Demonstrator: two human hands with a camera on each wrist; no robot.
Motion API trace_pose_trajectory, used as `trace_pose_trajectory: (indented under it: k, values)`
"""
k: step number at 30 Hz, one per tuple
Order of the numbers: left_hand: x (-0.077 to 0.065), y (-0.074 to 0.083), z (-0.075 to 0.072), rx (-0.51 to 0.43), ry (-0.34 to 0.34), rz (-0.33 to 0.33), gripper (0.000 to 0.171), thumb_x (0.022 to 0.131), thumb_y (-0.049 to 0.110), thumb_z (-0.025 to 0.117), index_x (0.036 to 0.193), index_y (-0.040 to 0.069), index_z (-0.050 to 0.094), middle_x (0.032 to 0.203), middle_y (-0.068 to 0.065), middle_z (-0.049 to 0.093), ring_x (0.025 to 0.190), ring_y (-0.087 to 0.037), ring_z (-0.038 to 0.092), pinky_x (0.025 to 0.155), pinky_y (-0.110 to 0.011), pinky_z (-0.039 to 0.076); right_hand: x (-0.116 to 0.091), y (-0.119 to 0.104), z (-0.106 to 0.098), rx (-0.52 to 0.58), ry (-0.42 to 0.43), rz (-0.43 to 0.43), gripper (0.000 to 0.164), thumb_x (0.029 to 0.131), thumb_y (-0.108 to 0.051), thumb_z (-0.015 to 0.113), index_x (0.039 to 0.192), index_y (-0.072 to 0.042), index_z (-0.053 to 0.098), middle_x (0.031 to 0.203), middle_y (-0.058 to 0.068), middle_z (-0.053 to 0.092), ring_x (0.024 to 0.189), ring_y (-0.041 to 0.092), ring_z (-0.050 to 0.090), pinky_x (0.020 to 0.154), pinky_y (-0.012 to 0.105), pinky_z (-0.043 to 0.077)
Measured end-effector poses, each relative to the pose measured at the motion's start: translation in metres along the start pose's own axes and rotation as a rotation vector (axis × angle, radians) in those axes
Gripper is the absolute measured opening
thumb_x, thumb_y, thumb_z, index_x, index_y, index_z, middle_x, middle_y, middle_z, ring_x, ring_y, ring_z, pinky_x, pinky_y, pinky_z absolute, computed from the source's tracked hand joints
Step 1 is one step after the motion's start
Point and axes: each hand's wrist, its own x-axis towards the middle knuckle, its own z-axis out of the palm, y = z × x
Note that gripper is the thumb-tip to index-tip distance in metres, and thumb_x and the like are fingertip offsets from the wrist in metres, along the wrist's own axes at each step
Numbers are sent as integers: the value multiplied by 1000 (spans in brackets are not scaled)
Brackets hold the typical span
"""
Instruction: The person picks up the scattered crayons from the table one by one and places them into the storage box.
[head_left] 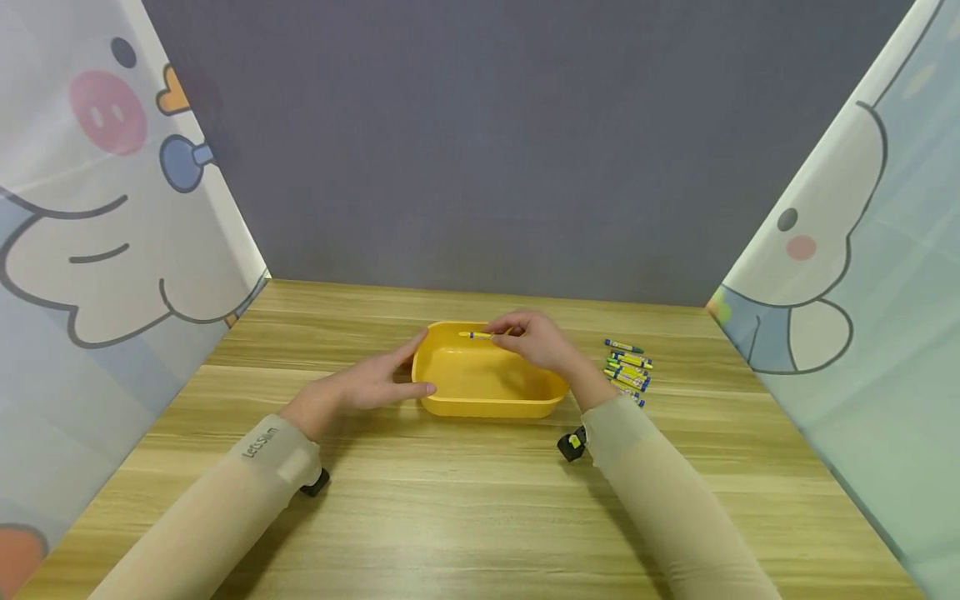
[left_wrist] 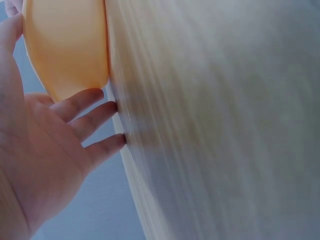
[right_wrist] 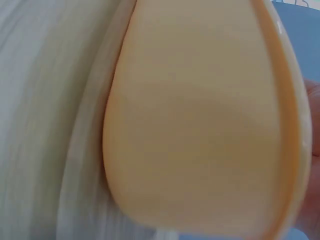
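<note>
One slim yellow crayon (head_left: 477, 335), blue-banded, in the right grip (head_left: 536, 338).

Yel./blue crayon (head_left: 477, 336) above yel. tray (head_left: 487, 375)

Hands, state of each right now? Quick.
Left hand: open, fingers fairly straight, touching the end of the yellow tray.
Right hand: closed, pinching one crayon by its end.
</note>
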Motion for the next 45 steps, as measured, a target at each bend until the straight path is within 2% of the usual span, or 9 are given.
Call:
trace_pose_trajectory:
  k: [7, 14, 22, 26, 29, 33, 37, 41, 45]
  values:
    - [2, -2, 0, -1, 0, 9, 113, 100, 69, 68, 179, 26, -1, 177, -12, 39, 161, -36, 44, 134, -63, 28, 11, -9, 14, 2, -16, 3, 25, 110, -21, 69, 132, -18, 82, 133, 7, 74, 100, 20, 66, 87, 34, 56]
    - [1, -1, 0, 1, 4, 13, 112, 101, 68, 69, 179, 27, -1, 178, -10, 38, 161, -37, 43, 133, -63, 29, 24, -6, 25, 28, -20, 4, 25, 110, -21, 69, 132, -17, 81, 129, 6, 74, 88, 21, 67, 86, 44, 63]
    - [0, 0, 2, 4, -3, -3, 112, 101, 70, 67, 179, 26, -1, 177, -13, 40, 160, -40, 44, 132, -65, 29, 27, 9, 40, 52, -46, 8, 24, 108, -16, 72, 129, -14, 82, 127, 9, 76, 76, 15, 64, 71, 27, 56]
    - [0, 1, 2, 7, -3, -11, 112, 101, 70, 67, 179, 26, 0, 178, -13, 38, 161, -41, 42, 132, -66, 28, 28, 12, 45, 24, -47, 2, 22, 107, -13, 72, 127, -11, 82, 125, 12, 73, 67, 12, 59, 64, 24, 53]
    - [-1, 1, 1, 8, -2, -14, 112, 101, 71, 66, 179, 27, 0, 179, -13, 35, 161, -42, 41, 132, -67, 29, 29, 12, 47, -44, -37, 8, 20, 107, -13, 72, 124, -13, 84, 122, 11, 71, 64, 12, 59, 64, 26, 54]
    - [-1, -1, 1, 9, 0, -20, 111, 101, 71, 66, 179, 29, -1, 181, -14, 30, 161, -44, 40, 132, -68, 29, 30, 9, 49, -151, -52, 19, 17, 105, -14, 74, 118, -17, 86, 120, 5, 76, 70, 13, 60, 72, 27, 54]
    - [-1, -1, 1, 22, 5, -22, 110, 101, 71, 65, 179, 28, 0, 182, -15, 27, 161, -45, 39, 131, -68, 30, 31, 8, 50, -216, -110, 24, 17, 104, -12, 75, 116, -17, 86, 118, 4, 80, 76, 14, 60, 76, 29, 54]
    - [-2, 1, 1, 21, 3, -21, 110, 101, 71, 65, 179, 28, 0, 182, -15, 27, 162, -45, 39, 131, -67, 30, 32, 9, 51, -287, -142, 17, 20, 104, -9, 74, 118, -18, 86, 119, 2, 81, 91, 16, 66, 89, 33, 57]
    - [-2, 1, 1, 18, 2, -17, 111, 101, 70, 65, 179, 27, 0, 180, -15, 31, 161, -44, 40, 132, -67, 29, 34, 10, 52, -348, -139, -17, 23, 105, -9, 73, 123, -16, 85, 124, 2, 81, 109, 20, 71, 104, 39, 58]
